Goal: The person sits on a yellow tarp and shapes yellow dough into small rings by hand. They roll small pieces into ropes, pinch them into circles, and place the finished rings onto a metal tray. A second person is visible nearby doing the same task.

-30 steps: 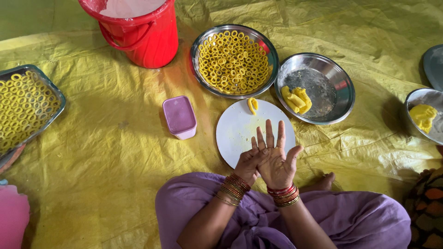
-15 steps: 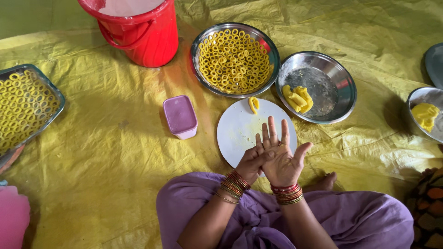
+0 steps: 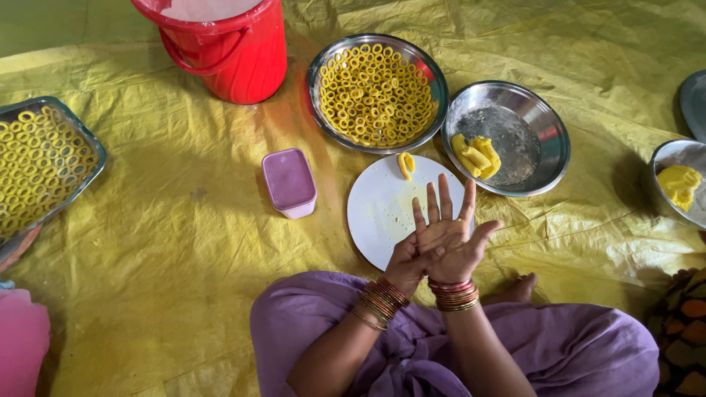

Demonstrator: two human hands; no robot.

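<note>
Right hand [image 3: 452, 246] now angled further over the left hand [image 3: 407, 262], palms pressed flat, fingers spread, grip slack on nothing visible, above round white plate [image 3: 382, 209] with smeared yellow dough, curled dough piece [image 3: 405, 164] at far rim, shiny steel bowl [image 3: 376, 92] of rings, crinkled yellow sheet [image 3: 184, 242]

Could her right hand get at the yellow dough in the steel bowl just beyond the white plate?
Probably yes. The right hand is pressed against the left hand over the white plate, and the dough lies uncovered in the open steel bowl close ahead, with nothing between.

Plate [image 3: 382, 213] before two bowls [image 3: 379, 92] (dough curl [image 3: 405, 165] on it), tub [image 3: 289, 183] left.
</note>
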